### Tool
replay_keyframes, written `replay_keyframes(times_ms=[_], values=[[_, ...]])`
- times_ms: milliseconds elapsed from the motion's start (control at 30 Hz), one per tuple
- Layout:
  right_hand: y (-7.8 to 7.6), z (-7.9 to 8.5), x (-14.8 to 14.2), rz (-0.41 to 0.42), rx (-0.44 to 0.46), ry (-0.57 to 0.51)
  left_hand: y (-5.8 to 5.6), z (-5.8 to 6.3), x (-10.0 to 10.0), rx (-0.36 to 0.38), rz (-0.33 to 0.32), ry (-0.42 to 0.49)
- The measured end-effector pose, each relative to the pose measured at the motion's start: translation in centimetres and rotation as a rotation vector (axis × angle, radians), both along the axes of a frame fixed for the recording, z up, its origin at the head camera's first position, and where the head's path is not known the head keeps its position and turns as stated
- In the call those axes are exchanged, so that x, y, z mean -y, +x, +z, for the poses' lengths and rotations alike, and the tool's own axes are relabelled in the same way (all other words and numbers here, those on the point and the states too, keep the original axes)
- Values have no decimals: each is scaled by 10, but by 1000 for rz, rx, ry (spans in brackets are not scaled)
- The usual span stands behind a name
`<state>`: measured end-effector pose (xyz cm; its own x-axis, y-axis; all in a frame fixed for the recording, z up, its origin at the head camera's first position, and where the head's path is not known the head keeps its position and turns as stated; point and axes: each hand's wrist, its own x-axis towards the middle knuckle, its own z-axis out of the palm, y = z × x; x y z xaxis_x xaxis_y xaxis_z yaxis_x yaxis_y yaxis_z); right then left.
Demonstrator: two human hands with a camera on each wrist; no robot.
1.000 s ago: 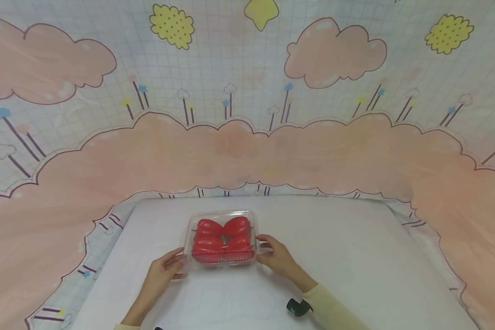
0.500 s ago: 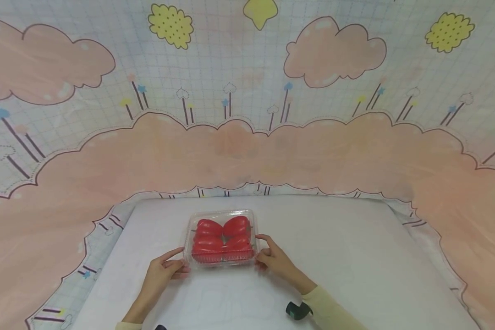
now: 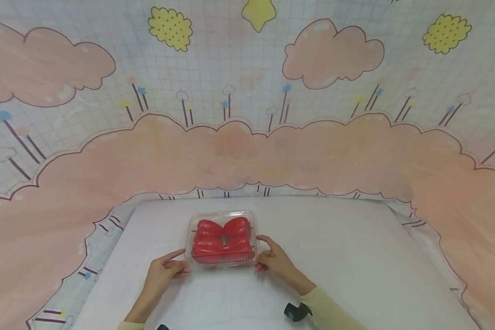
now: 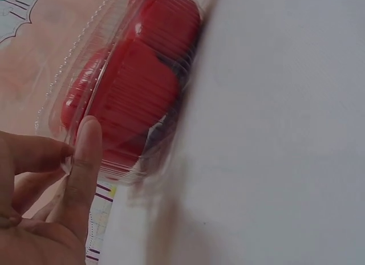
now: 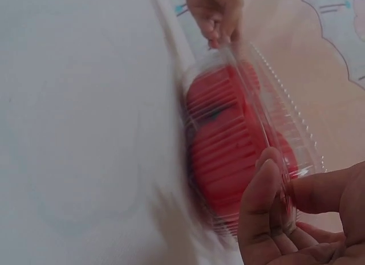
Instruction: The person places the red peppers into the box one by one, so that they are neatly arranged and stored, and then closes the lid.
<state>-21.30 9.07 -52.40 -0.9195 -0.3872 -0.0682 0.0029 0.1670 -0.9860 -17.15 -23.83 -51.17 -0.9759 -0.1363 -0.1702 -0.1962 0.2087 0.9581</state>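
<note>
A clear plastic clamshell box (image 3: 222,212) sits on the white table, lid down, with several glossy red peppers (image 3: 208,245) inside. At its near left corner, my left hand (image 3: 158,273) pinches the rim, index finger stretched along the side. The left wrist view shows thumb (image 4: 85,157) and fingertip meeting on the thin plastic edge. My right hand (image 3: 277,260) pinches the near right corner, its index finger also reaching up the side. In the right wrist view the right thumb (image 5: 259,196) lies against the rim, while the left hand (image 5: 217,14) shows at the far end.
White table surface (image 3: 338,256) surrounds the box. A patterned cloth with pink clouds (image 3: 247,156) hangs behind and along both sides of the table. A dark wrist camera (image 3: 297,312) sits at my right sleeve (image 3: 332,309).
Both hands' thumbs and lower fingers have drawn in from a looser spread to the box's near corners. The box has stayed in nearly the same place.
</note>
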Motion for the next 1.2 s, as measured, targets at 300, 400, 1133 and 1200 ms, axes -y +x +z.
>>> replay_keyframes(times_ms=[300, 400, 1133, 1200], values=[[2, 1, 3, -53, 34, 1, -1, -1, -2, 16, 25, -63], [2, 1, 4, -61, 43, 11, -1, -2, -1, 25, 27, -72], [0, 0, 3, -138, 33, 123, -1, -1, 0, 28, 25, -38], [1, 1, 3, -141, 41, 113, -1, -2, -1, 26, 24, -31]])
